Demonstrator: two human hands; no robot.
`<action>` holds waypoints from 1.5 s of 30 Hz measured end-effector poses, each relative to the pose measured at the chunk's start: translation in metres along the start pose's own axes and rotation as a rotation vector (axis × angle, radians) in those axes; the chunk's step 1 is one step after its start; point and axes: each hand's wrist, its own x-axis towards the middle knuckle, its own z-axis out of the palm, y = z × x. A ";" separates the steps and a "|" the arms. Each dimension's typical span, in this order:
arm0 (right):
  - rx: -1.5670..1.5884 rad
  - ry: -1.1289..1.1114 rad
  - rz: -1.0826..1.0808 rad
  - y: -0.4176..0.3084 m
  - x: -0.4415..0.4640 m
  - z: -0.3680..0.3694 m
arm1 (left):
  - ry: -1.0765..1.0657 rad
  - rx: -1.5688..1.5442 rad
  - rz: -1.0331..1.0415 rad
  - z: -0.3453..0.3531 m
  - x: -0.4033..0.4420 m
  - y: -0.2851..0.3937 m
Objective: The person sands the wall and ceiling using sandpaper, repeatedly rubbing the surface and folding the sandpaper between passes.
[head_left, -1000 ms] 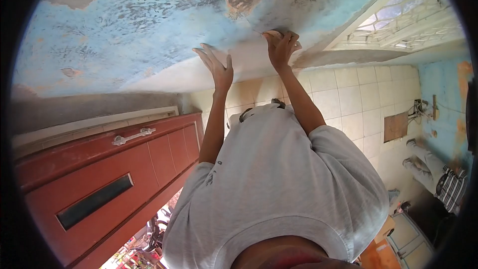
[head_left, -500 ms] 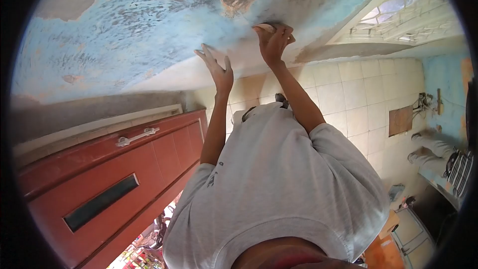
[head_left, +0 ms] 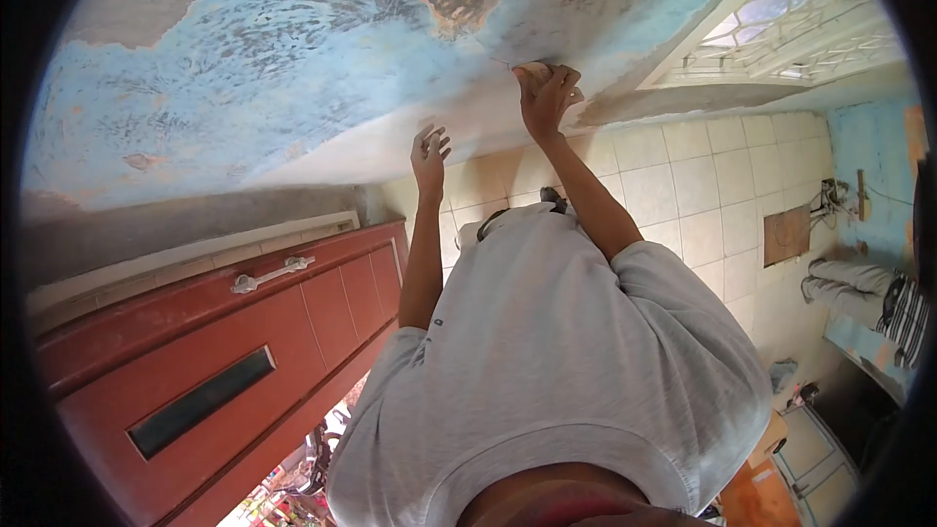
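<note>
My right hand [head_left: 549,102] is closed around a folded tan piece that looks like sandpaper [head_left: 535,74]. It presses that piece against the wall [head_left: 322,59], which is blue, scuffed and patchy with bare grey areas. Much of the piece is hidden behind my fingers. To the left, my left hand [head_left: 429,161] holds nothing; its fingers are apart and slightly curled, close to the pale lower part of the wall. Whether its fingertips touch the wall, I cannot tell. Dust seems to whiten the fingers.
A red door [head_left: 332,322] with a handle stands at left. At upper right is a window with a white grille [head_left: 771,34]. Cream floor tiles [head_left: 693,185] lie below the wall. Someone's legs in grey trousers [head_left: 849,288] appear at far right, by a dark screen [head_left: 854,415].
My left hand has drawn in its spread fingers and dropped slightly lower. My right hand has shifted a little right and down along the wall, still with the folded piece.
</note>
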 end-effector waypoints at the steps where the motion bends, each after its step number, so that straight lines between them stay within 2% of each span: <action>1: -0.010 0.000 -0.011 0.001 0.001 -0.001 | 0.001 -0.032 -0.042 0.001 0.000 -0.002; 4: -0.084 -0.003 -0.134 -0.034 0.018 -0.005 | 0.017 -0.074 -0.044 0.009 -0.003 -0.002; 6: 0.010 -0.004 -0.132 -0.028 0.016 -0.008 | 0.032 -0.116 -0.054 0.012 -0.006 -0.002; 8: -0.237 -0.066 -0.128 -0.006 0.013 -0.010 | 0.039 -0.169 -0.043 0.017 0.004 0.004; 9: -0.241 -0.061 -0.136 0.000 0.014 -0.008 | 0.089 -0.211 -0.030 0.018 0.008 0.005; 11: 0.022 -0.031 -0.079 -0.003 0.014 -0.010 | 0.151 -0.260 -0.025 0.017 0.012 0.007; 12: 0.018 -0.034 -0.079 -0.007 0.015 -0.007 | 0.152 -0.262 -0.029 0.017 0.015 0.008; 14: -0.099 0.029 -0.343 -0.031 0.026 -0.008 | 0.116 -0.293 -0.033 0.016 0.018 0.009; 15: -0.191 -0.017 -0.363 -0.036 0.029 -0.016 | 0.119 -0.290 -0.032 0.016 0.016 0.010; 18: -0.228 0.003 -0.247 0.006 0.021 -0.007 | 0.116 -0.296 -0.041 0.020 0.020 0.020; 19: -0.026 -0.013 -0.176 0.005 0.023 -0.009 | 0.142 -0.291 -0.050 0.021 0.021 0.020; 20: -0.024 -0.012 -0.178 0.002 0.024 -0.006 | 0.168 -0.286 -0.061 0.021 0.021 0.020; 22: -0.119 0.042 -0.404 -0.010 0.025 -0.004 | 0.194 -0.301 -0.042 0.025 0.028 0.021; 26: -0.181 0.064 -0.431 -0.010 0.027 -0.005 | 0.234 -0.361 -0.058 0.026 0.038 0.025; 29: 0.024 0.047 -0.189 0.007 0.021 0.002 | 0.257 -0.350 -0.099 0.026 0.038 0.029; 30: 0.023 0.046 -0.189 0.010 0.019 0.009 | 0.256 -0.351 -0.100 0.028 0.036 0.029; 32: -0.173 0.081 -0.437 -0.019 0.025 0.003 | 0.240 -0.394 -0.090 0.033 0.027 0.031; 34: -0.148 0.088 -0.421 -0.023 0.024 -0.004 | 0.229 -0.370 -0.087 0.036 0.022 0.035; 36: -0.368 0.133 -0.525 -0.007 0.029 -0.013 | 0.209 -0.351 -0.064 0.035 0.026 0.040; 37: -0.179 0.044 -0.228 -0.002 0.025 -0.013 | 0.224 -0.335 -0.069 0.033 0.026 0.041; 38: -0.177 0.046 -0.231 0.003 0.026 -0.007 | 0.242 -0.318 -0.078 0.032 0.025 0.040; 39: -0.170 0.052 -0.359 0.009 0.025 -0.002 | 0.242 -0.320 -0.079 0.031 0.026 0.039; 45: -0.178 0.069 -0.412 -0.012 0.027 -0.008 | 0.178 -0.340 -0.062 0.035 0.027 0.025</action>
